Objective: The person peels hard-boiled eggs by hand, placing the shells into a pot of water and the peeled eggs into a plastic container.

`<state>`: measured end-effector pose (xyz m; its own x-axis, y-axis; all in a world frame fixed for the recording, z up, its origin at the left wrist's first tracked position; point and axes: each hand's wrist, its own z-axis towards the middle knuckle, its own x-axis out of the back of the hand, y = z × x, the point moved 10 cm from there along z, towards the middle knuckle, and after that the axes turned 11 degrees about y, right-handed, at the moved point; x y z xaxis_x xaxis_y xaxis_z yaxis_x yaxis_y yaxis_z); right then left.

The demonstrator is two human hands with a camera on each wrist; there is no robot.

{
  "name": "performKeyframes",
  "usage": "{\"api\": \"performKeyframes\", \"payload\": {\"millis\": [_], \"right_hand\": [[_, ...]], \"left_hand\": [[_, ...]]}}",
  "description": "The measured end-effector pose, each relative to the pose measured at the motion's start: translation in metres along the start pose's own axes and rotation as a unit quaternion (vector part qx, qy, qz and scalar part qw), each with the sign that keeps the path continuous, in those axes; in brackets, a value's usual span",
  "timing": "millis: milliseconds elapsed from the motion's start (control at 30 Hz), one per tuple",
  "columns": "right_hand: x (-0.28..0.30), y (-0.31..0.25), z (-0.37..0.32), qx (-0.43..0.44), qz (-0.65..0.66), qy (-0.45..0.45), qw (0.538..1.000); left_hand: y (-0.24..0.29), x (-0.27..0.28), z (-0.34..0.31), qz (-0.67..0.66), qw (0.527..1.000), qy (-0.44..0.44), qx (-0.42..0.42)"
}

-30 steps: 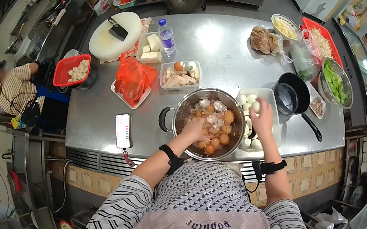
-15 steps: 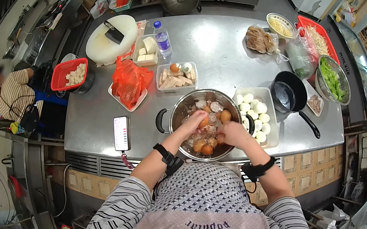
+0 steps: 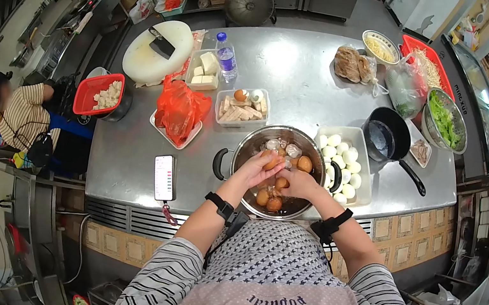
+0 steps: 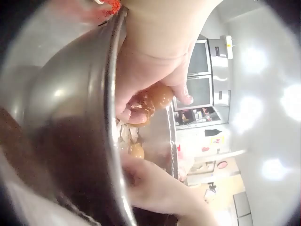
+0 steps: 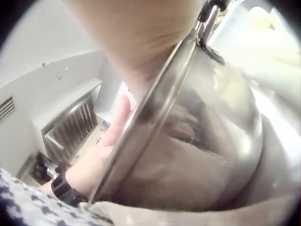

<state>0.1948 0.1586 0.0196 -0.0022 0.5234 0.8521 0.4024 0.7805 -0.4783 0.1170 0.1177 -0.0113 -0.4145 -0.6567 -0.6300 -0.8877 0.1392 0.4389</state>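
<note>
A steel pot [image 3: 237,198] holds several brown eggs [image 3: 273,204] in water with clear, ice-like lumps [image 3: 293,150]. Over its left side, my left hand [image 3: 253,168] grips a brown egg [image 4: 161,96], fingers and thumb curled round it. Down inside the pot is my right hand [image 3: 298,184], its fingertips right at another brown egg [image 3: 281,183]; whether they pinch it I cannot tell. In the right wrist view the pot wall hides the right fingers. Peeled white eggs [image 3: 350,178] fill a clear tub [image 3: 363,195] right of the pot.
Right of the tub stands a black saucepan [image 3: 388,134], its handle toward the table's front edge. A phone [image 3: 164,176], a red bag [image 3: 180,111] and a food tub [image 3: 240,123] lie left and behind. Farther back are a bottle [image 3: 226,58] and a round white board [image 3: 157,53].
My right hand has come from the tub of peeled eggs into the pot, then closer to the left hand. The left hand has lifted a brown egg from among the others.
</note>
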Motion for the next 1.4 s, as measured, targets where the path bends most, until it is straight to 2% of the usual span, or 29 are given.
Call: {"api": "performKeyframes", "payload": {"millis": [67, 167, 200, 300, 333, 433, 633, 733, 767, 833, 933, 1033, 1167, 1267, 1333, 1400], "right_hand": [[-0.003, 0.0, 0.005, 0.034, 0.02, 0.02, 0.999], [0.025, 0.009, 0.019, 0.022, 0.075, 0.144, 0.986], [0.036, 0.018, 0.022, -0.025, 0.098, 0.196, 0.975], [0.054, 0.027, 0.026, -0.094, 0.355, 0.263, 0.892], [0.038, 0.031, 0.032, -0.137, 0.493, 0.21, 0.833], [0.022, 0.034, 0.036, -0.156, 0.49, 0.165, 0.841], [0.025, 0.025, 0.035, -0.129, 0.507, 0.163, 0.837], [0.039, 0.006, 0.037, -0.016, 0.456, 0.181, 0.871], [0.043, 0.003, 0.035, -0.003, 0.415, 0.196, 0.889], [0.053, -0.004, 0.032, 0.023, 0.331, 0.224, 0.916], [0.05, -0.001, 0.035, 0.013, 0.394, 0.213, 0.894], [0.057, -0.01, 0.029, 0.049, 0.328, 0.23, 0.915], [0.054, -0.008, 0.03, 0.024, 0.311, 0.217, 0.925], [0.051, -0.003, 0.033, 0.029, 0.324, 0.217, 0.92], [0.053, -0.01, 0.03, 0.052, 0.302, 0.224, 0.925], [0.056, -0.011, 0.027, 0.037, 0.308, 0.228, 0.923]], "left_hand": [[0.004, 0.004, 0.005, 0.048, 0.999, -0.014, -0.013], [0.004, 0.006, 0.007, 0.122, 0.991, -0.013, -0.05], [0.003, 0.005, 0.009, 0.108, 0.993, -0.021, -0.047], [-0.001, 0.007, 0.018, 0.06, 0.997, -0.039, -0.032], [0.0, 0.004, 0.017, 0.039, 0.998, -0.042, -0.023], [-0.001, -0.001, 0.013, 0.048, 0.998, -0.041, -0.026], [0.002, 0.002, 0.008, 0.107, 0.994, -0.014, -0.032], [0.0, 0.0, 0.006, 0.068, 0.998, 0.002, -0.001], [-0.003, 0.0, 0.005, 0.047, 0.999, 0.011, 0.012], [0.0, -0.003, 0.008, 0.062, 0.998, -0.022, -0.021], [0.0, 0.002, 0.012, 0.102, 0.993, -0.028, -0.043], [0.002, 0.002, 0.011, 0.114, 0.992, -0.028, -0.053], [0.006, -0.002, 0.012, 0.091, 0.99, -0.053, -0.092], [0.007, 0.007, 0.015, 0.131, 0.987, -0.01, -0.093], [0.006, 0.006, 0.011, 0.12, 0.99, -0.009, -0.079], [0.006, 0.0, 0.005, 0.113, 0.991, -0.02, -0.067]]}}
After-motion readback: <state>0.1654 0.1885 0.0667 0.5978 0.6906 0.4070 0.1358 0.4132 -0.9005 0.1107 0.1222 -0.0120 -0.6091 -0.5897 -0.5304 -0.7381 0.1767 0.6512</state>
